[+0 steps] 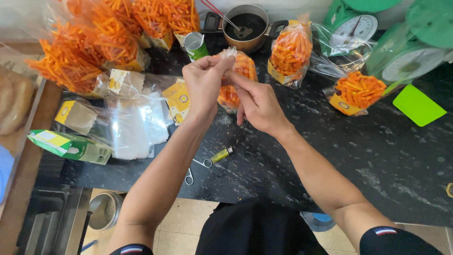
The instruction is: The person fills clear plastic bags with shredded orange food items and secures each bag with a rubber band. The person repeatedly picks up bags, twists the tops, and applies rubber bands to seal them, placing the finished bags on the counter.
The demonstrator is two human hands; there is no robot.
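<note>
A clear plastic bag of orange snack sticks [240, 71] is held up over the black marbled counter [358, 156]. My left hand [204, 80] pinches the bag's gathered top at the upper left. Just right of it, my right hand [255, 101] has its fingers closed on the same twisted neck, covering part of the bag. The lower half of the bag is hidden behind both hands.
Filled bags of orange sticks lie at the back left [89, 42], centre right [290, 52] and right [356, 92]. Empty bags [132, 123], a green box [71, 146], a yellow-green lighter [222, 154], scissors [196, 169], a pot [245, 26], two green scales [351, 28] and a green scraper [417, 105] surround them.
</note>
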